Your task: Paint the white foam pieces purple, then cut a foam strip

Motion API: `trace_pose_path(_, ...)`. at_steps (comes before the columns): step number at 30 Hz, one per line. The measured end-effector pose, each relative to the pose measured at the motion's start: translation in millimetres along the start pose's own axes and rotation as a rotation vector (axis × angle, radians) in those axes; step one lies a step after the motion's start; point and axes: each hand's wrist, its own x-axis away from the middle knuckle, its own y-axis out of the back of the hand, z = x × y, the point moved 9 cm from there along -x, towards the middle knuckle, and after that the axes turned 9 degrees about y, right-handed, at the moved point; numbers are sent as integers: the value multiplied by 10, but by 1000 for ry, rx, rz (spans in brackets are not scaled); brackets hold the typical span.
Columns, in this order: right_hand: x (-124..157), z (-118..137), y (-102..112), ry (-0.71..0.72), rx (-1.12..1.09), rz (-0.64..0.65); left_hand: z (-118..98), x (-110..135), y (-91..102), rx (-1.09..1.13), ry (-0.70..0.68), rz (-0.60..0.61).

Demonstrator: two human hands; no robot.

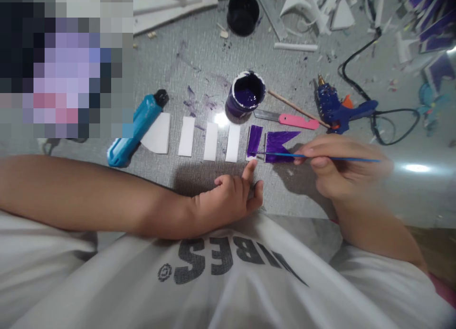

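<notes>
My right hand (335,170) pinches a thin blue paintbrush (278,154) held level, its tip over a small purple-painted strip (254,141). Beside the strip lies a purple-painted piece with a notched edge (280,144). My left hand (231,196) rests on the grey surface with its fingers curled and the forefinger stretched out to the strip's lower corner. Three white unpainted strips (210,140) and a white curved piece (158,134) lie in a row to the left. A pot of purple paint (245,94) stands open just behind the row.
A blue glue gun (337,108) with a black cord lies at the right, a pink-handled cutter (295,121) and a wooden stick (295,108) near the pot. A teal tool (137,129) lies left. A black lid (242,12) and white offcuts (320,8) sit at the back.
</notes>
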Motion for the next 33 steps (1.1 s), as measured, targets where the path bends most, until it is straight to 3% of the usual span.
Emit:
trace_pose_path(3, -84, 215, -72, 211, -28, 70, -8, -2, -8, 10, 1, 22)
trace_pose_path(4, -110, 244, -100, 222, -33, 101, -9, -3, -14, 24, 5, 33)
trace_pose_path(9, -155, 261, -174, 145, -44, 184, -32, 1, -26, 50, 11, 53)
trace_pose_path(17, -70, 159, -70, 38, -67, 10, -60, 7, -26, -42, 46, 96)
trace_pose_path(24, -27, 116, -64, 35, -19, 20, -110, 36, -87, -61, 106, 192)
trace_pose_path(29, 1, 60, -28, 82, -14, -23, -61, 56, 6, 32, 54, 20)
trace_pose_path(33, -18, 30, -13, 88, -44, -102, 1, 51, 294, 241, -39, -297)
